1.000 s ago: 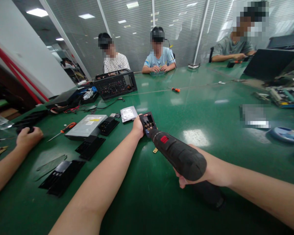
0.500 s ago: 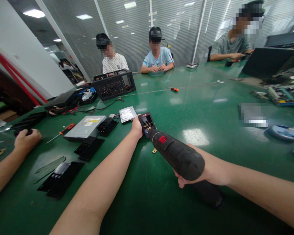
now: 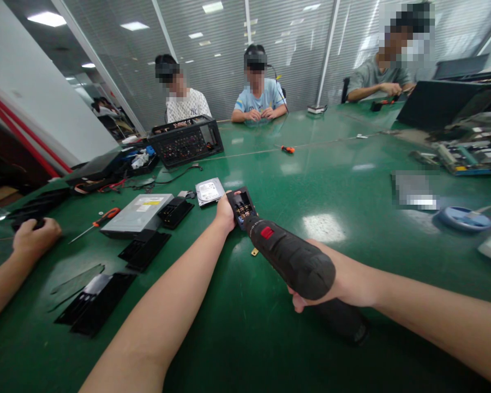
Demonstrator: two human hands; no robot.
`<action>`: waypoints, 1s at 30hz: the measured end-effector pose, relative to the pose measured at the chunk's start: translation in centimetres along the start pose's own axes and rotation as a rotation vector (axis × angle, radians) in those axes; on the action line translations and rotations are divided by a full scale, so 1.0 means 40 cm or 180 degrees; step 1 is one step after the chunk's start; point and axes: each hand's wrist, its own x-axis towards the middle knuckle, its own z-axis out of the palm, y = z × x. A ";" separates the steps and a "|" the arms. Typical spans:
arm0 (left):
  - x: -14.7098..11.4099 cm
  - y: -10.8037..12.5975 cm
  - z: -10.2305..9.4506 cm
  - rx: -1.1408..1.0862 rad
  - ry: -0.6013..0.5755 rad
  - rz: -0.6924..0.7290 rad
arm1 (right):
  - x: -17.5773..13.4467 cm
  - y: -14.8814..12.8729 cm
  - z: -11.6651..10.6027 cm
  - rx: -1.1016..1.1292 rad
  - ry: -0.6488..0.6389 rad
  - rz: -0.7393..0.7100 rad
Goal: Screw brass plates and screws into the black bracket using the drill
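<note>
The left hand (image 3: 226,213) has its grip closed around the side of a small black casing (image 3: 234,206), which sits tilted over the middle of the green bench (image 3: 229,327), its hollow side showing brass-coloured parts. The right hand (image 3: 347,275) has its grip wrapped around the handle of a black power drill (image 3: 290,259) with a red switch; the drill's nose points into the casing, though whether the bit touches anything is hidden. Near the casing lie a brass-coloured tab (image 3: 255,251) and, just beyond the left hand, a hard drive (image 3: 207,192). Left of these are a silver box (image 3: 135,214) and an orange-handled screwdriver (image 3: 106,217). A co-worker's hand (image 3: 36,238) holds something black at the far left.
</note>
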 end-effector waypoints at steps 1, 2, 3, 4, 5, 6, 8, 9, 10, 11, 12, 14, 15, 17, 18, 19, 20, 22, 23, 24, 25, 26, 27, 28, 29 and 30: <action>0.000 0.000 0.000 0.0021 0.0009 0.0014 | 0.000 0.000 0.000 0.0001 0.0035 0.0030; 0.001 0.000 -0.001 0.0041 0.0018 0.0026 | 0.001 0.001 -0.001 -0.0011 0.0053 0.0057; 0.001 0.000 -0.001 0.0060 0.0028 0.0037 | 0.001 0.002 -0.001 -0.0025 0.0050 0.0071; 0.000 0.000 -0.001 0.0081 0.0037 0.0050 | 0.002 0.003 -0.002 -0.0036 0.0053 0.0072; -0.001 0.001 -0.001 0.0102 0.0043 0.0062 | 0.003 0.003 -0.002 -0.0041 0.0053 0.0065; -0.002 0.001 0.000 0.0120 0.0047 0.0070 | 0.004 0.004 -0.003 -0.0040 0.0047 0.0048; -0.004 0.003 0.001 0.0148 0.0048 0.0072 | 0.006 0.004 -0.003 -0.0031 0.0024 0.0043; -0.005 0.003 0.002 0.0158 0.0044 0.0072 | 0.007 0.003 -0.003 -0.0011 0.0009 0.0046; -0.006 0.004 0.003 0.0166 0.0040 0.0075 | 0.007 0.003 -0.003 0.0001 -0.0007 0.0048; -0.007 0.005 0.004 0.0176 0.0038 0.0086 | 0.008 0.002 -0.003 0.0006 -0.0017 0.0049; -0.007 0.005 0.005 0.0191 0.0039 0.0103 | 0.008 0.002 -0.002 0.0014 -0.0008 0.0051; -0.008 0.005 0.007 0.0223 0.0045 0.0130 | 0.008 0.001 -0.002 0.0034 0.0014 0.0046; -0.008 0.005 0.007 0.0237 0.0046 0.0131 | 0.008 0.000 -0.001 0.0042 0.0028 0.0047; -0.009 0.005 0.008 0.0247 0.0034 0.0125 | 0.008 -0.002 0.000 0.0077 0.0057 0.0069; -0.010 0.005 0.009 0.0243 0.0028 0.0119 | 0.007 -0.003 0.000 0.0087 0.0071 0.0085; -0.011 0.005 0.010 0.0240 0.0025 0.0113 | 0.007 -0.003 0.000 0.0093 0.0082 0.0099; -0.012 0.006 0.011 0.0239 0.0027 0.0111 | 0.007 -0.004 0.001 0.0105 0.0090 0.0105; -0.014 0.006 0.012 0.0231 0.0038 0.0110 | 0.007 -0.004 0.001 0.0093 0.0076 0.0090; -0.015 0.007 0.012 0.0222 0.0034 0.0102 | 0.007 -0.005 0.002 0.0074 0.0069 0.0073; -0.016 0.007 0.012 0.0206 0.0024 0.0097 | 0.006 -0.005 0.002 0.0057 0.0067 0.0062; -0.016 0.007 0.012 0.0187 0.0013 0.0091 | 0.006 -0.005 0.002 0.0057 0.0068 0.0061; -0.015 0.006 0.012 0.0169 0.0007 0.0085 | 0.006 -0.004 0.002 0.0072 0.0078 0.0071; -0.014 0.006 0.011 0.0157 0.0009 0.0078 | 0.006 -0.004 0.002 0.0094 0.0079 0.0090; -0.013 0.006 0.010 0.0149 0.0018 0.0074 | 0.006 -0.004 0.002 0.0117 0.0083 0.0109; -0.011 0.005 0.009 0.0142 0.0032 0.0076 | 0.006 -0.004 0.001 0.0129 0.0087 0.0125; -0.009 0.005 0.008 0.0136 0.0046 0.0076 | 0.006 -0.004 0.001 0.0140 0.0086 0.0137</action>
